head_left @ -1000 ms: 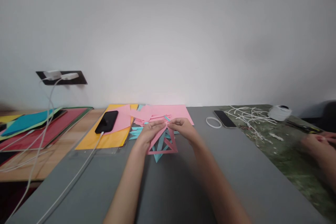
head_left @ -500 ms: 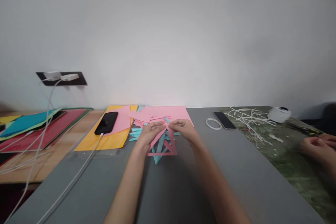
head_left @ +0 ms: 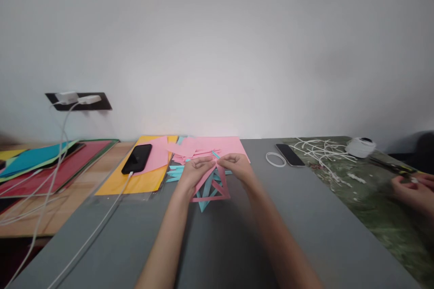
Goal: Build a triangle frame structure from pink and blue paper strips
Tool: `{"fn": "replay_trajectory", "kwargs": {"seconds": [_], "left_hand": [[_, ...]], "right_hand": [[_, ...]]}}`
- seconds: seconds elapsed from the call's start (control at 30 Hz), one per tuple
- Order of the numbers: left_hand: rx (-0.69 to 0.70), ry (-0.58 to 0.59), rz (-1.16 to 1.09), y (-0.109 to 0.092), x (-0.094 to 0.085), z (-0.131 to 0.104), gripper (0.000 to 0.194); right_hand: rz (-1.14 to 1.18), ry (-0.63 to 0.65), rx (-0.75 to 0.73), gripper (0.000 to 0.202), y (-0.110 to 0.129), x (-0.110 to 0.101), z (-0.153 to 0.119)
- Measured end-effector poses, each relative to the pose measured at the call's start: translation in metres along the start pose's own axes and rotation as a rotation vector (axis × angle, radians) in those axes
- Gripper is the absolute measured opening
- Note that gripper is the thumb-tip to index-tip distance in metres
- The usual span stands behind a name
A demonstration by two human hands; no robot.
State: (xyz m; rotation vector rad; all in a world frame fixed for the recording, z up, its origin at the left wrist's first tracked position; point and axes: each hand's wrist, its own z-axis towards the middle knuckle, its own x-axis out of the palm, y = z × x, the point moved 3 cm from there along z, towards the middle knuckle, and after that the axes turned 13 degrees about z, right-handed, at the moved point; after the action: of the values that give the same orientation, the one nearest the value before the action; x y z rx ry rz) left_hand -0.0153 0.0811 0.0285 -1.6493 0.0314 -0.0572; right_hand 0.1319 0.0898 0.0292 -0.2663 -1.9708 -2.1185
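Note:
A lattice of folded pink and blue paper strips [head_left: 212, 198] hangs over the grey table, narrowing to a pink tip at the top. My left hand [head_left: 195, 174] pinches that tip from the left, and my right hand [head_left: 238, 166] pinches it from the right, the fingertips almost touching. A short blue end sticks up between them. Behind my hands lie loose pink strips [head_left: 203, 153] on a pink sheet [head_left: 230, 142]. Blue strips [head_left: 174, 173] lie to the left of my left hand.
A black phone [head_left: 137, 159] on a yellow sheet [head_left: 113, 184], its white cable running forward. To the right are a coiled white cable [head_left: 275, 159], another phone [head_left: 290, 155], white cords [head_left: 325, 151] and another person's hands [head_left: 413, 189]. Coloured folders [head_left: 81, 162] lie left.
My hands stay almost still at the pink tip, and the paper lattice has shifted very slightly. The other person's hands at the right have moved a little.

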Motion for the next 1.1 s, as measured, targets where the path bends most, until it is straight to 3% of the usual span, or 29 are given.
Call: {"fn": "replay_trajectory", "kwargs": {"seconds": [0.13, 0.5, 0.87, 1.1], "left_hand": [[0.013, -0.002, 0.013, 0.002, 0.001, 0.001, 0.034], [-0.012, -0.057, -0.021, -0.001, 0.0, 0.001, 0.033], [-0.05, -0.026, 0.115, -0.001, -0.002, 0.002, 0.034], [-0.03, -0.044, 0.04, -0.001, -0.001, 0.0, 0.034]], "right_hand": [[0.007, -0.026, 0.002, 0.021, 0.001, 0.0, -0.001], [-0.011, 0.099, 0.002, 0.025, 0.006, -0.001, -0.002], [-0.094, 0.063, -0.03, 0.019, 0.011, 0.005, -0.004], [-0.073, 0.094, -0.046, 0.015, 0.009, 0.005, -0.003]]}}
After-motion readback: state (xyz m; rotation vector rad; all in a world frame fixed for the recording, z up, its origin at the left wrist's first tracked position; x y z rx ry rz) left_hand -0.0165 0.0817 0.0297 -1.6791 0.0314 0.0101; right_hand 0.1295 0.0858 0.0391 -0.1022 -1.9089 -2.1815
